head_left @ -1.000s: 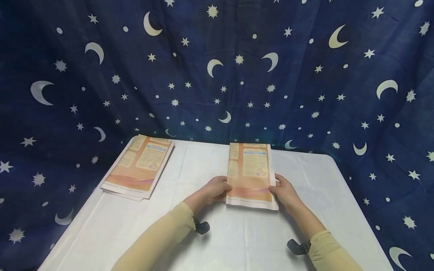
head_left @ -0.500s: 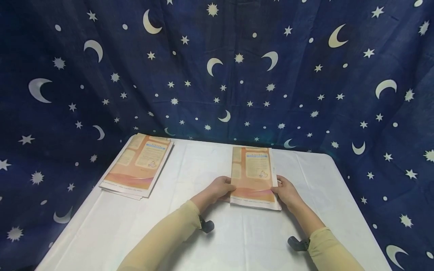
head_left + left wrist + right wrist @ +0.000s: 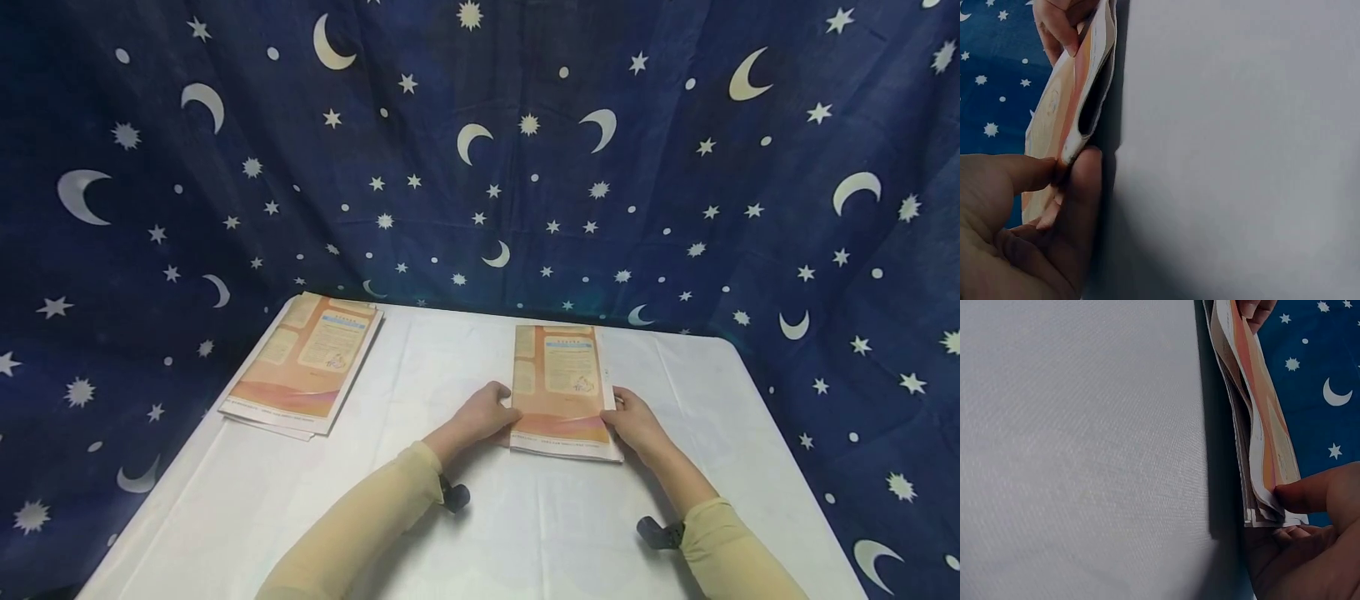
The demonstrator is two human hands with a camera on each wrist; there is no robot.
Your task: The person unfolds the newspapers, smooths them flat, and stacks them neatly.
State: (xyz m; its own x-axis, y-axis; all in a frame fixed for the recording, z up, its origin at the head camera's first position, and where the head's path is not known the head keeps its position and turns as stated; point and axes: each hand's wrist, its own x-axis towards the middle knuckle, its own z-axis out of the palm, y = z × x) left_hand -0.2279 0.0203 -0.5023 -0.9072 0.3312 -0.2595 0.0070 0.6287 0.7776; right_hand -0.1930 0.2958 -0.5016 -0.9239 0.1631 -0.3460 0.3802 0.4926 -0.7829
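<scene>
A folded newspaper (image 3: 564,392), orange with a white border and printed panels, is held between both hands toward the back of the table. My left hand (image 3: 480,417) pinches its left side, thumb on top and fingers beneath; the left wrist view shows the rounded fold (image 3: 1075,147) between thumb and fingers. On the opposite side my right hand (image 3: 636,427) pinches the edge, the thumb on the printed face. Loose layered edges (image 3: 1250,481) of the paper show in the right wrist view.
Another stack of similar folded newspapers (image 3: 300,367) lies at the table's back left, a lower sheet sticking out. A white cloth covers the table (image 3: 495,542). Behind it hangs a dark blue curtain (image 3: 420,125) with moons and stars.
Over the last second the held newspaper and both hands have shifted slightly to the right and a little nearer. Since half a second ago they have hardly moved. Both hands keep their hold.
</scene>
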